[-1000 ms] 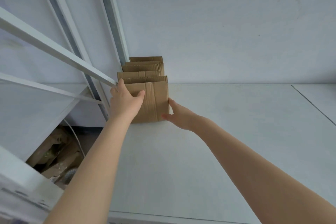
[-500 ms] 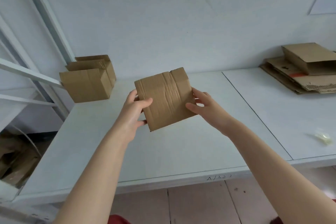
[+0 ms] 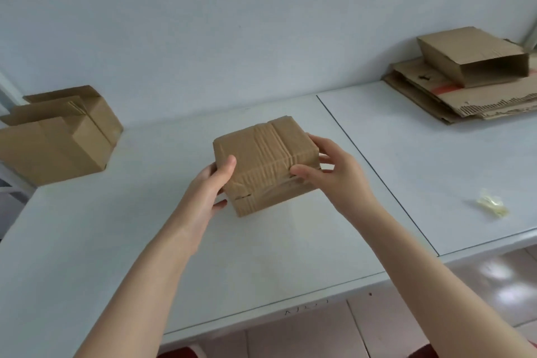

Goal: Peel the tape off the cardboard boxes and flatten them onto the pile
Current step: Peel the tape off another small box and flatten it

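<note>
i hold the small taped box (image 3: pixel 263 164) just above the middle of the desk (image 3: pixel 145 241), my left hand (image 3: pixel 207 186) gripping its near left corner, thumb on top, my right hand (image 3: pixel 334 171) curled round its right side. no tape is off yet, i judge. next my right fingers (image 3: pixel 302 173) must find a tape edge and pinch it. the pile (image 3: pixel 465 96) lies far right.

Taped box (image 3: pixel 263 163), unopened.
I hold it tilted: brown, with wrinkled tape (image 3: pixel 270 151) running across its top. More boxes (image 3: pixel 58 136) stand far left, and the flattened pile (image 3: pixel 479 104) lies far right.
</note>
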